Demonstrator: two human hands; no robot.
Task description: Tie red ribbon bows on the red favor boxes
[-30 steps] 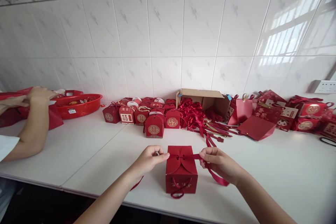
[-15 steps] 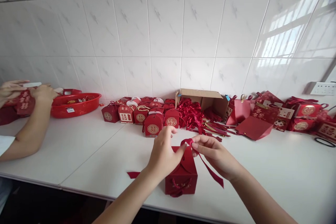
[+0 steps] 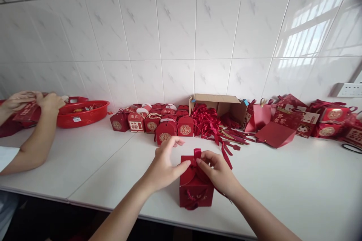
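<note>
A dark red gift box [image 3: 196,196] with a cord handle on its front stands upright near the table's front edge. A red ribbon [image 3: 197,153] makes a loop above the box's lid. My right hand [image 3: 217,169] pinches the ribbon at the base of that loop, and a ribbon tail trails past its far side. My left hand [image 3: 168,165] is at the left of the lid, fingers apart and curved, thumb tip by the lid's top. Nothing shows in its grasp.
Behind stand several small red boxes [image 3: 137,121], a heap of red ribbons [image 3: 206,120] and a cardboard box [image 3: 230,107]. Folded red boxes [image 3: 275,133] lie at the right. At the left, a co-worker's hands [image 3: 49,101] hold red packaging beside a red basin [image 3: 85,116].
My left hand has moved left, away from the ribbon. My right hand has come lower and nearer the lid, and the ribbon loop now stands up.
</note>
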